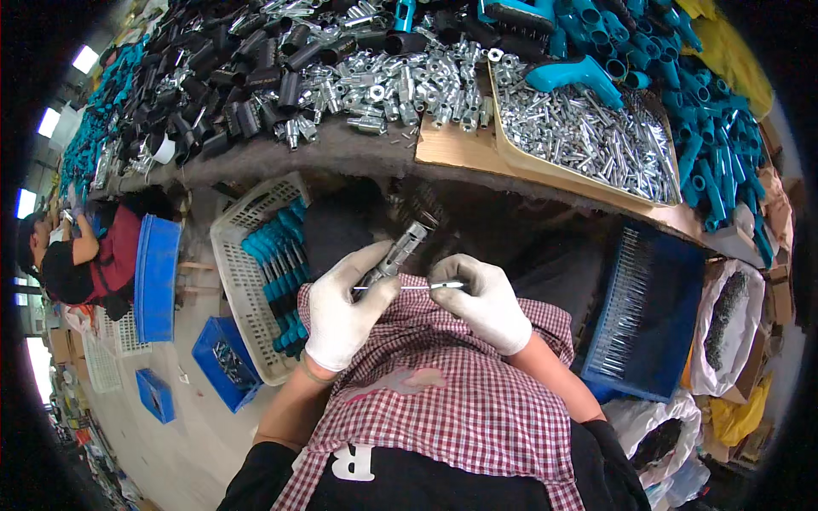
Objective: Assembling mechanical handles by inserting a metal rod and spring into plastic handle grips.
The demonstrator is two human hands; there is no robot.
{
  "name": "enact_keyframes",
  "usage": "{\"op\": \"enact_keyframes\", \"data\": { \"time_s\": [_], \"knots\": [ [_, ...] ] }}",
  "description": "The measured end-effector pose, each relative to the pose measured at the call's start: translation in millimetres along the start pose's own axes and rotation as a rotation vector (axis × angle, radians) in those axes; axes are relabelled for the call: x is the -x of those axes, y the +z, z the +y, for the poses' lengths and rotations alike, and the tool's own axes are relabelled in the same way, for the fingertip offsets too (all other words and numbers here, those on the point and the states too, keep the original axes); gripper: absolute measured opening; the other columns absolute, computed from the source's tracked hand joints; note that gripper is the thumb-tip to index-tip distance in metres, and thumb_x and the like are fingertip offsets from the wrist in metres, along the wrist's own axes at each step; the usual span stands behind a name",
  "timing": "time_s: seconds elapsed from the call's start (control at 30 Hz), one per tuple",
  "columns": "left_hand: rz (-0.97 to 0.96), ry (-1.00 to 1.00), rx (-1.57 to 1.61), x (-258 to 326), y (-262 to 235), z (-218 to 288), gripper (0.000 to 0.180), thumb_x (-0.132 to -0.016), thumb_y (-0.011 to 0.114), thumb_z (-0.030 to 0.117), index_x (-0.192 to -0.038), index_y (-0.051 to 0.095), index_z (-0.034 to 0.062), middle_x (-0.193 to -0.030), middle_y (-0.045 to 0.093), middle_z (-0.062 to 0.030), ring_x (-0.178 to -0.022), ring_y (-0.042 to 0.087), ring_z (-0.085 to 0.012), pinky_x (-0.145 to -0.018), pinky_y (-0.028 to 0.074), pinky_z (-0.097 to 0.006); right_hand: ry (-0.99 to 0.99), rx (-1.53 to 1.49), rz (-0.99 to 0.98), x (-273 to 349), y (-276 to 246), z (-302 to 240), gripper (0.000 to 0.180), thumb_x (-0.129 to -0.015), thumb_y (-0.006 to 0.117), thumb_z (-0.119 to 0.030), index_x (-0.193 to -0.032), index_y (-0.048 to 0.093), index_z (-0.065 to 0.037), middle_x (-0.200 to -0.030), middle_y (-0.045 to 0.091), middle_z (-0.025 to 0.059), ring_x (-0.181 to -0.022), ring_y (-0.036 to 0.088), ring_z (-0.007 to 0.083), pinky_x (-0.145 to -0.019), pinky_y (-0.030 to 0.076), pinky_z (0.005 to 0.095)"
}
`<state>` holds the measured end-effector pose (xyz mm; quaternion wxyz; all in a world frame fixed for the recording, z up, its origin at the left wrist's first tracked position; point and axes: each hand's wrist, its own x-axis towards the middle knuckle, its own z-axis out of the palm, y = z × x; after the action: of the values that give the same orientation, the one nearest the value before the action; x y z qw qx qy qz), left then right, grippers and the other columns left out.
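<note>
My left hand [348, 302], in a white glove, is closed around a slotted silver metal cylinder [407, 247], tilted with its upper end to the right. A thin metal rod [416, 288] runs level from that hand across to my right hand [486, 302], also gloved. My right thumb and fingers pinch the rod's thicker end [447, 284]. Whether the rod passes through the cylinder or only lies against it is hidden by my left fingers. Both hands are above my lap, over a red-checked apron [460, 400].
Ahead, the workbench holds heaped silver fittings [375, 85], black sleeves [247, 111] and a tray [501, 128] of small metal pins. Teal tool housings [724, 162] pile up at right. A white crate [228, 247] stands left, a blue bin [673, 341] right. Another person [94, 247] sits far left.
</note>
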<state>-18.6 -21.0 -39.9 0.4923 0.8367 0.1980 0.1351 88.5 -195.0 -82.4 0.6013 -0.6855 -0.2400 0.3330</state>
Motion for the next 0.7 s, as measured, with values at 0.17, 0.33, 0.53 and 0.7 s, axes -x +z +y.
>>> {"op": "enact_keyframes", "data": {
  "time_s": [0.17,0.33,0.53,0.7],
  "knots": [
    [-0.042,0.16,-0.039,3,-11,-7,0.037,-0.073,0.077,0.01,-0.108,0.069,-0.0002,-0.085,0.066,-0.0129,-0.073,0.064,-0.0216,-0.068,0.05,-0.032,-0.011,0.129,0.131,7,-35,-18,0.016,-0.079,0.064,-0.011,-0.089,0.065,0.001,-0.08,0.062,0.0067,-0.074,0.057,0.0111,-0.068,0.047,0.0276],
    [-0.115,0.219,-0.159,0,-25,-5,0.032,-0.069,0.076,0.012,-0.097,0.071,-0.001,-0.084,0.067,-0.0148,-0.075,0.067,-0.0292,-0.069,0.051,-0.034,0.039,0.137,0.316,22,-77,-47,0.012,-0.077,0.062,-0.009,-0.085,0.062,0.0,-0.079,0.059,0.0018,-0.072,0.053,0.0095,-0.066,0.044,0.0252],
    [-0.157,0.25,-0.145,1,-22,-8,0.029,-0.067,0.076,0.009,-0.094,0.07,0.0003,-0.082,0.066,-0.0146,-0.073,0.066,-0.029,-0.066,0.051,-0.034,-0.045,0.348,0.166,18,-68,-60,0.015,-0.076,0.064,-0.01,-0.087,0.063,0.001,-0.076,0.061,0.0062,-0.07,0.056,0.0137,-0.066,0.046,0.028],
    [-0.149,0.296,-0.131,4,-23,-11,0.027,-0.068,0.075,0.009,-0.093,0.07,0.0002,-0.082,0.066,-0.0148,-0.073,0.066,-0.0296,-0.067,0.051,-0.034,-0.055,0.359,0.142,16,-67,-61,0.016,-0.075,0.064,-0.01,-0.087,0.064,0.001,-0.076,0.061,0.0062,-0.069,0.056,0.0133,-0.066,0.046,0.0279]
  ]
}}
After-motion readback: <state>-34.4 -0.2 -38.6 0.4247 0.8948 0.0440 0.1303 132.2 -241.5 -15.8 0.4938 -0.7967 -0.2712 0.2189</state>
